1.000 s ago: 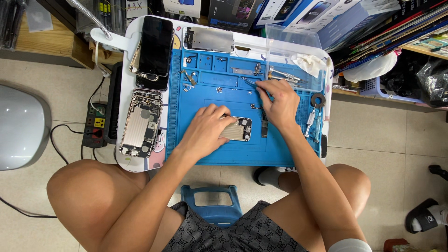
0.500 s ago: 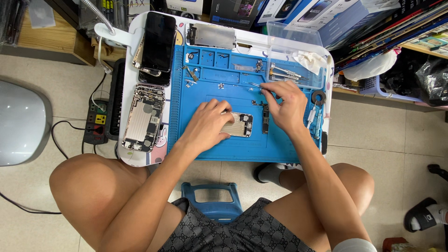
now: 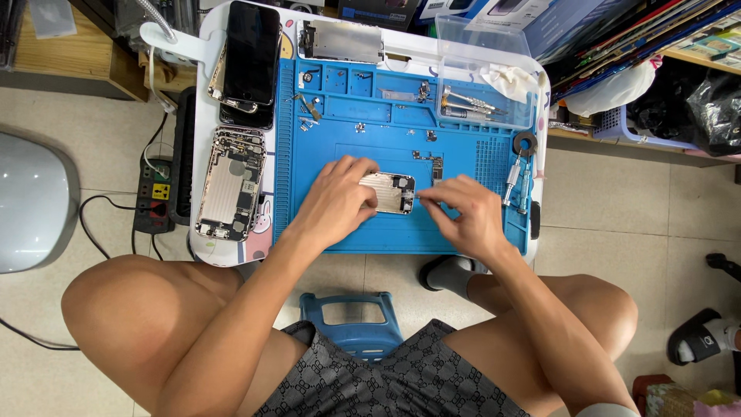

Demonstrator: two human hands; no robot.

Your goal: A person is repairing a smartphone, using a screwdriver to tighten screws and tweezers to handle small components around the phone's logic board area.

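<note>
I see the small metal phone part (image 3: 388, 193) lying mid-way on the blue mat (image 3: 463, 232), between my hands. My left hand (image 3: 340, 199) pinches its left edge; my right hand (image 3: 463, 212), fingers curled, touches its right edge. An opened phone shell (image 3: 228, 185) lies left on the desk (image 3: 202, 116).

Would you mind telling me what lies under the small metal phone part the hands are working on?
The metal phone part lies on the blue work mat. The left hand covers its left end, so anything beneath there is hidden.
</note>
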